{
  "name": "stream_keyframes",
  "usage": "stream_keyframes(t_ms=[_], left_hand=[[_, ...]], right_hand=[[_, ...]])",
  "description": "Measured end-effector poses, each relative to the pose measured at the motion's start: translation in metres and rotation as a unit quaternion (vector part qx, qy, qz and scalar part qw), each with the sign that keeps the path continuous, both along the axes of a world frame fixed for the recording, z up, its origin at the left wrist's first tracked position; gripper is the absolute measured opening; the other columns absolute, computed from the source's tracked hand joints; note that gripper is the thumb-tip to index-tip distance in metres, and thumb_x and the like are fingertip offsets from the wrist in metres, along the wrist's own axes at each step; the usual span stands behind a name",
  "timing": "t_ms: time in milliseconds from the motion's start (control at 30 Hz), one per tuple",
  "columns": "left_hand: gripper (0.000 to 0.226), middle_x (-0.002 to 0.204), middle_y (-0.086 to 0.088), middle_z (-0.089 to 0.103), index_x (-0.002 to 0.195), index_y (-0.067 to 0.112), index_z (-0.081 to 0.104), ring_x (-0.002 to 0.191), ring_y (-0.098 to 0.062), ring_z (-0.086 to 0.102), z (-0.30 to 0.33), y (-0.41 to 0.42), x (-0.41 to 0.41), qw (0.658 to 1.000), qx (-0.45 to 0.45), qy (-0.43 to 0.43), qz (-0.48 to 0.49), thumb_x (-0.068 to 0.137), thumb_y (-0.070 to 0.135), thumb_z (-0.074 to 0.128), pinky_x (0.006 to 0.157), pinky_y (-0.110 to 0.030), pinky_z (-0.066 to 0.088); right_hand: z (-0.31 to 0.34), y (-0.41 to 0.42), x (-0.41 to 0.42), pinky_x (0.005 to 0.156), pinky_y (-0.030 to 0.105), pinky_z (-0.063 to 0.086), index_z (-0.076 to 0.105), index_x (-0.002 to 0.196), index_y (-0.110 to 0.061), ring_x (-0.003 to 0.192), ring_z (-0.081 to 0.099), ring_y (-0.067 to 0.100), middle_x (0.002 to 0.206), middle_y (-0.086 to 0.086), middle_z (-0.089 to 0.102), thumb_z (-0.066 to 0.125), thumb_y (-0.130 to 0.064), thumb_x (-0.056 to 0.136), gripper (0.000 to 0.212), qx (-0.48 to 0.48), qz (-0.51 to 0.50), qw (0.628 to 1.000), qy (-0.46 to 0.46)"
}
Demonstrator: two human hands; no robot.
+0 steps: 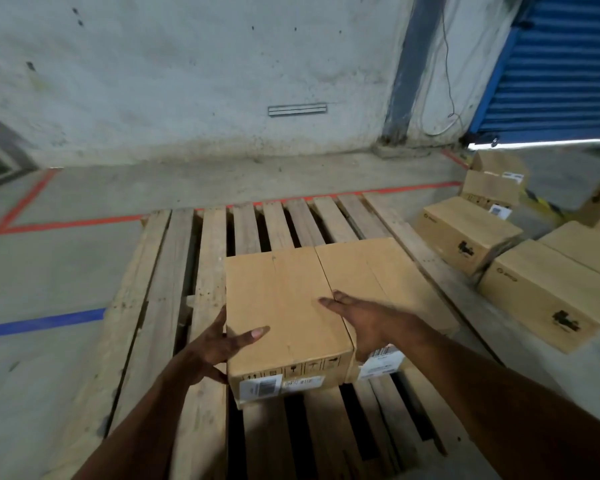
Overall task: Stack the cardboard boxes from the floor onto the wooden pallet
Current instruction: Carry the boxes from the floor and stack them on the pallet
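Resting on the wooden pallet [201,271] are two closed cardboard boxes, side by side and touching — the near box [284,306] on the left and a second box [368,268] on the right. Both are shut, so what is in them cannot be seen. The left hand [219,344] lies against the left wall of the near box, with the thumb stretched over the top edge and the fingers spread wide along the side; most of these fingers are hidden behind the box. The right hand [368,320] is flat over the seam between the two boxes, fingers straight and together, holding nothing; whether it touches the cardboard I cannot tell. White labels on the front faces are too blurred to read. More boxes stand on the floor [49,271] at the right — one with a black print [465,233], another [548,292] nearer, and further ones behind, partly cut off by the frame edge.
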State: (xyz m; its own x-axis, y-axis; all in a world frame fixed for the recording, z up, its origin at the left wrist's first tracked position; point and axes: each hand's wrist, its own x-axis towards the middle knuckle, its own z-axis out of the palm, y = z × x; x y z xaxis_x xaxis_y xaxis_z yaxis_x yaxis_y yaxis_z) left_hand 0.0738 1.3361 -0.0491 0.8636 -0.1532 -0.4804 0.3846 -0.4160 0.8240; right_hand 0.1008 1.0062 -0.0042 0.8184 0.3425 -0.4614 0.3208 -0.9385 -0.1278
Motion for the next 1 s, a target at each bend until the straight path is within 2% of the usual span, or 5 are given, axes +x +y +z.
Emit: stream_keyframes(t_ms=[200, 400, 533, 767, 1000], left_hand=[[0.110, 0.145, -0.006, 0.055, 0.152, 0.046, 0.029, 0.122, -0.036, 0.061, 0.005, -0.006, 0.009, 0.997, -0.032, -0.039, 0.061, 0.063, 0.085, 0.080, 0.087, -0.064, 0.060], [0.088, 0.133, -0.002, 0.057, 0.146, 0.027, 0.031, 0.105, -0.022, 0.066, 0.001, -0.031, 0.006, 0.987, -0.094, -0.071, 0.112, 0.082, 0.056, 0.084, 0.073, -0.040, 0.062], [0.088, 0.124, 0.007, 0.055, 0.143, 0.021, 0.028, 0.107, -0.009, 0.060, -0.008, -0.038, 0.004, 0.985, -0.069, -0.121, 0.099, 0.080, 0.022, 0.091, 0.086, -0.028, 0.061], [0.107, 0.131, 0.001, 0.061, 0.145, 0.024, 0.031, 0.117, -0.023, 0.066, -0.010, -0.031, 0.010, 0.989, -0.030, -0.096, 0.105, 0.066, 0.042, 0.101, 0.096, -0.045, 0.060], [0.089, 0.123, -0.006, 0.064, 0.138, 0.016, 0.040, 0.113, -0.033, 0.066, 0.006, -0.021, 0.015, 0.993, 0.028, -0.062, 0.095, 0.075, 0.051, 0.092, 0.080, -0.043, 0.059]], right_hand=[[0.008, -0.023, 0.024, 0.125, 0.063, 0.013, 0.008, 0.161, -0.049, 0.160, 0.005, 0.027, 0.175, -0.003, 0.000, 0.069, -0.088, 0.062, 0.123, 0.075, -0.160, 0.982, -0.070], [-0.015, -0.039, 0.027, 0.115, 0.081, 0.000, -0.004, 0.160, -0.054, 0.157, -0.014, 0.041, 0.173, 0.000, -0.019, 0.060, -0.102, 0.049, 0.136, -0.006, -0.217, 0.976, -0.007], [-0.016, -0.035, 0.028, 0.114, 0.082, -0.003, -0.009, 0.158, -0.055, 0.156, -0.021, 0.042, 0.171, -0.002, -0.025, 0.061, -0.101, 0.051, 0.136, -0.019, -0.190, 0.981, 0.020], [-0.010, -0.030, 0.027, 0.117, 0.079, -0.001, -0.007, 0.160, -0.052, 0.157, -0.019, 0.040, 0.171, -0.001, -0.023, 0.067, -0.094, 0.057, 0.134, -0.013, -0.200, 0.979, 0.033], [0.024, 0.036, 0.016, 0.120, 0.041, 0.030, 0.019, 0.165, -0.030, 0.150, 0.033, 0.032, 0.167, 0.006, 0.030, 0.076, -0.055, 0.084, 0.102, -0.029, -0.062, 0.997, 0.033]])
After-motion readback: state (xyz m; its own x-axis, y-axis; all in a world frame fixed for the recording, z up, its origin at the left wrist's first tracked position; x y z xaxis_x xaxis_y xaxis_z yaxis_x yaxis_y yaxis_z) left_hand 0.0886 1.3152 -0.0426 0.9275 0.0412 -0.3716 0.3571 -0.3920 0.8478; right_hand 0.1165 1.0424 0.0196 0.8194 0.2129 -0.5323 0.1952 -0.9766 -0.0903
